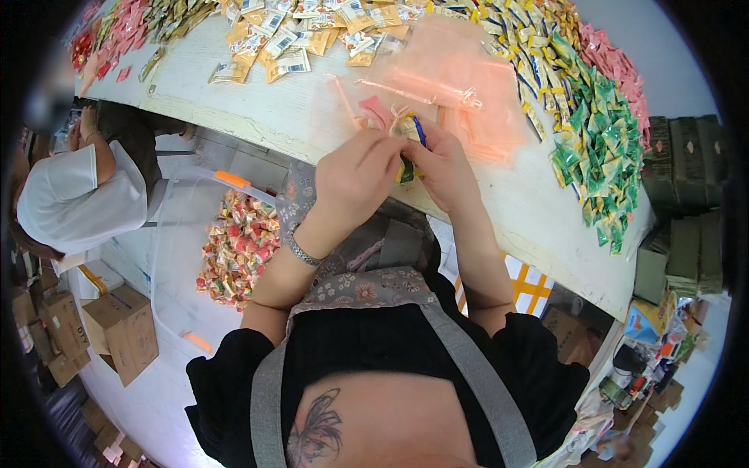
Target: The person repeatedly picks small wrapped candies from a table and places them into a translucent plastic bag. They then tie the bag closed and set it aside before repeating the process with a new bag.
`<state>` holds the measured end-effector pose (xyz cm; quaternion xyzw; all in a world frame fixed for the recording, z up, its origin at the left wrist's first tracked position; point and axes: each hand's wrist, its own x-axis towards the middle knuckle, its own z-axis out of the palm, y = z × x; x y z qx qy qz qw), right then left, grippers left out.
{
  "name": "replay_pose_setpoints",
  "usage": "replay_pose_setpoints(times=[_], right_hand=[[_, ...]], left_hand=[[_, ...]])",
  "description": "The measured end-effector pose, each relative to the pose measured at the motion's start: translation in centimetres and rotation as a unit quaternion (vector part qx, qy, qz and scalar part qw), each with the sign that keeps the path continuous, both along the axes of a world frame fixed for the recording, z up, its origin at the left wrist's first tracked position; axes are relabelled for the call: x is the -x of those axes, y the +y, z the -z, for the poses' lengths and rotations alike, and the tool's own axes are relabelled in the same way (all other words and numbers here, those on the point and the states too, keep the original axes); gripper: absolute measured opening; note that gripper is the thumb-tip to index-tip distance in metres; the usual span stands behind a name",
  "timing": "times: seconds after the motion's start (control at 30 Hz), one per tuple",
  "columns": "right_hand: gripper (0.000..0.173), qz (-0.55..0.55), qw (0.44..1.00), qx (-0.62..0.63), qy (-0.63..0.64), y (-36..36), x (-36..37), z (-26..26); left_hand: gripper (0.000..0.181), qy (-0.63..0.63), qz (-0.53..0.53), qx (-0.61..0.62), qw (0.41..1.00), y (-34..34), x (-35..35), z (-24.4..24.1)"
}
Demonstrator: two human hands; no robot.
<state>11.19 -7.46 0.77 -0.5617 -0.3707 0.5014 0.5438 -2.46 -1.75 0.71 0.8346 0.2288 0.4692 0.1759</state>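
Both hands meet over the near edge of the white table, close in front of my body. Between them is a small sheer drawstring pouch (398, 112) with wrapped snack packets (411, 130) in yellow, blue and green showing at it. My left hand (364, 169) pinches the upper part of the pouch, its fingertips partly hidden. My right hand (443, 162) grips the other side, thumb towards the left fingers. A pink packet (375, 112) sticks up just beyond the left fingers. Past the right hand lies a stack of peach organza bags (477, 126) with ribbon cords.
Piles of tan-and-white packets (292, 44), yellow-and-blue sticks (535, 58) and green packets (605, 140) ring the table (234, 117). At my left stands a clear plastic bin (175, 245) of wrapped candies (240, 251). Another person (88, 193) sits beyond it, near a cardboard box (126, 333).
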Motion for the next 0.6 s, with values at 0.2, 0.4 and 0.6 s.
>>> replay_pose_setpoints(times=[0.2,0.4,0.6], right_hand=[[0.044,-0.1,0.992,0.071,0.021,1.1,-0.9,0.4],[0.043,-0.179,0.977,0.1,0.052,1.2,-0.9,-3.1],[0.045,-0.117,0.969,0.171,0.138,3.8,-0.9,-2.9]], left_hand=[[0.026,-0.054,-0.007,-0.011,0.998,-0.6,0.0,1.5],[0.026,-0.074,-0.083,-0.002,0.994,1.0,0.1,0.1],[0.022,-0.05,-0.096,0.001,0.994,0.9,-0.2,0.9]])
